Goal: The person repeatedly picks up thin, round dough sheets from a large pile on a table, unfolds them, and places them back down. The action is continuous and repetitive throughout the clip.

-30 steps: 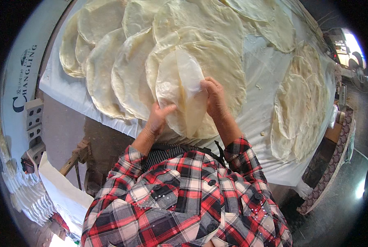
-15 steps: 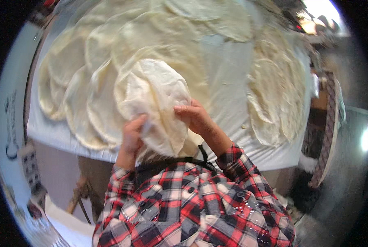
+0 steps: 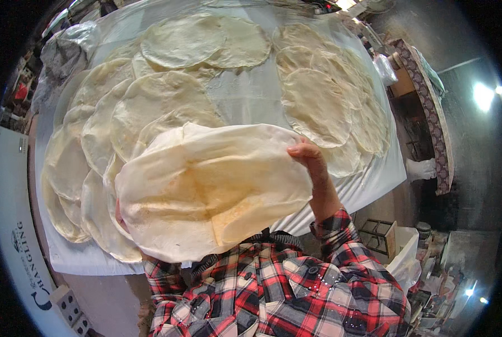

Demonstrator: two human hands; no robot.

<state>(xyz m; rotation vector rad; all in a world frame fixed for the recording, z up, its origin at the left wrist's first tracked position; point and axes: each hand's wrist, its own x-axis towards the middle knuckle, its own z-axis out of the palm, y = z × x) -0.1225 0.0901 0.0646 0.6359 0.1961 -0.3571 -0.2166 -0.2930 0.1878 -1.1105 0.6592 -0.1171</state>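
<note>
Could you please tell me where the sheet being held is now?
In the head view, the sheet is just left of centre, above the plaid shirt, its upper right edge in the right hand.

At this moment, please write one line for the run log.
right hand: grips pale sheet by right edge | left hand: mostly hidden at its left edge | other sheets: overlapping on white cover

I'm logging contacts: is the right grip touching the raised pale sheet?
Touching. The head view shows the right grip holding the pale sheet by its right end, thumb over its face.
</note>
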